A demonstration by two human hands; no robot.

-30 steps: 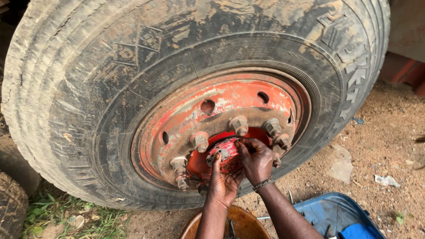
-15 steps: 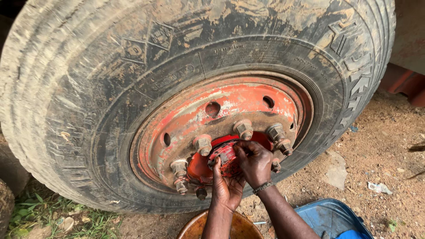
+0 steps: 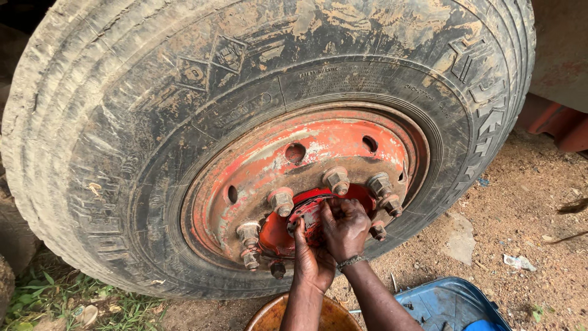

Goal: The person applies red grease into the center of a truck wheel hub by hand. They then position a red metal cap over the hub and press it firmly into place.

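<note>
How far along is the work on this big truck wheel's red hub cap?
Done: the wheel nuts sit on their studs around the worn red steel rim, and the muddy black tyre is mounted. In hand: the left hand and right hand both grip the round red hub cap, tilted at the wheel's centre. Left: the cap is not flush; whether it is going on or coming off is unclear.

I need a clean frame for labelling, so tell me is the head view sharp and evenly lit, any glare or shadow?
Head view: sharp, soft even daylight, no glare; tyre tread and both hands, left hand and right hand, crisp; deep shadow only at the top left corner; slight wide-angle bulge.
</note>
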